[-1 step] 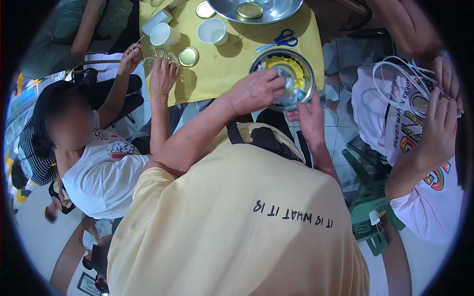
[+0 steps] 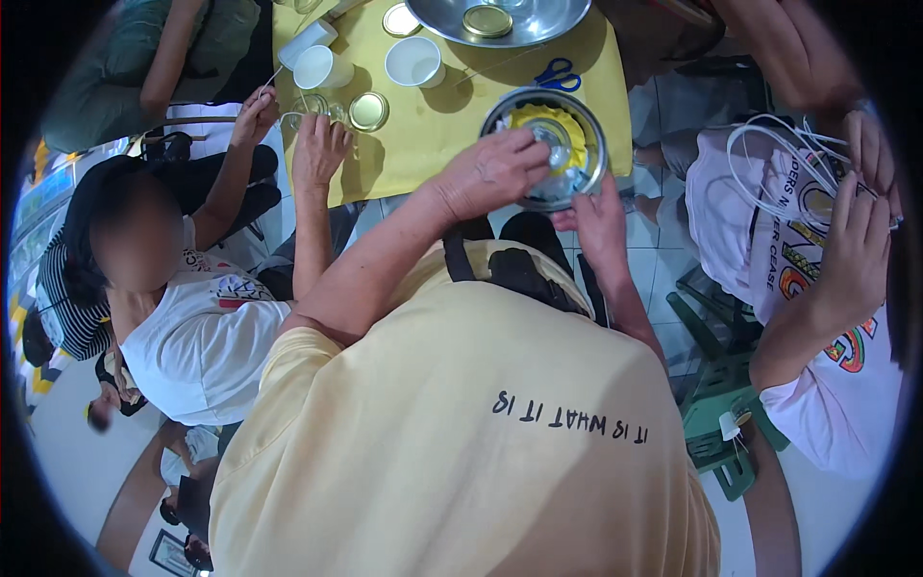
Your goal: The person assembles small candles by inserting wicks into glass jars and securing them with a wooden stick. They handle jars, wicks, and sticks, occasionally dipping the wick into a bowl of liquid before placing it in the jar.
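Note:
A round metal bowl (image 2: pixel 603 135) is held tilted at the near right edge of the table. Within it lie a ruffled yellow piece (image 2: pixel 574 125), a clear round glass-like item (image 2: pixel 558 144) and some pale bits. My left hand (image 2: pixel 495 173) reaches over the bowl's left side, its fingers curled together at the glass-like item; what they pinch is hidden. My right hand (image 2: pixel 598 223) grips the near right rim, with a small bluish-white bit near its fingertips. Just beyond the bowl, blue-handled scissors (image 2: pixel 558 75) lie on the yellow cloth.
Two white cups (image 2: pixel 414 62) (image 2: pixel 322 68) and gold lids (image 2: pixel 368 112) stand on the yellow tablecloth (image 2: pixel 404 149). At the back is a large steel basin (image 2: pixel 433 29). A person at left (image 2: pixel 317 149) handles thin cord; one at right (image 2: pixel 856 231) holds white cords. Green plastic chairs (image 2: pixel 721 423) stand at right.
The bowl has shifted slightly left and away from me, covering more of the scissors. Both my hands have moved a little with it and keep their hold.

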Demonstrator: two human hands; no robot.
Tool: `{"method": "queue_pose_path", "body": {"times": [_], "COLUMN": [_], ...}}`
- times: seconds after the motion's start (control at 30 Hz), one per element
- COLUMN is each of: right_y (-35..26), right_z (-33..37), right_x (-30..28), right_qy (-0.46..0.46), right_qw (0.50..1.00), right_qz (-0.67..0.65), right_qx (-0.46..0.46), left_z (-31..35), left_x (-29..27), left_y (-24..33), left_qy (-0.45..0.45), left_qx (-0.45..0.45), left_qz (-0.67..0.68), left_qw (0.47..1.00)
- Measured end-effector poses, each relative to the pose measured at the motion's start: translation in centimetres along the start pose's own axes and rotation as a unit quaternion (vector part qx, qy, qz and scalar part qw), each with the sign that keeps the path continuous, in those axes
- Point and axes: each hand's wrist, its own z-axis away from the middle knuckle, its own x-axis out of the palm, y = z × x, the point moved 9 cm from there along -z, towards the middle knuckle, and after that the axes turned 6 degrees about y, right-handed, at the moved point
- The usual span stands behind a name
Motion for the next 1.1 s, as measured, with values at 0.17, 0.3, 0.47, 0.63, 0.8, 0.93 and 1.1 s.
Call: {"method": "queue_pose_path", "body": {"times": [0.17, 0.3, 0.47, 0.63, 0.8, 0.93, 1.1], "right_y": [-1.0, 0.1, -1.8, -0.7, -0.2, 0.5, 0.3], "right_z": [-2.2, -3.4, -1.4, -0.1, -2.4, -2.7, 0.4], "right_x": [4.8, 6.9, 5.1, 3.7, 4.8, 5.2, 3.1], "right_qy": [-0.043, -0.062, -0.033, -0.039, -0.071, -0.081, -0.001], "right_qw": [0.999, 0.994, 0.998, 0.997, 0.988, 0.982, 0.990], "right_qz": [-0.002, -0.078, -0.045, -0.063, -0.137, -0.170, -0.137], "right_qx": [-0.022, -0.041, -0.010, 0.007, 0.003, 0.020, 0.027], "left_z": [1.5, 2.1, 1.4, 1.2, 0.1, -0.5, -1.2], "left_x": [-1.1, -1.8, -1.4, -0.2, -1.4, -0.9, -0.4], "left_y": [-3.8, -4.9, -4.3, -2.6, -4.1, -5.7, -8.0], "left_qy": [-0.004, -0.010, -0.038, -0.006, 0.016, -0.046, -0.057], "left_qx": [-0.062, -0.076, -0.092, -0.080, -0.096, -0.121, -0.193], "left_qz": [-0.047, -0.063, -0.025, 0.006, -0.031, -0.012, 0.109], "left_qw": [0.997, 0.995, 0.995, 0.997, 0.995, 0.991, 0.974]}}
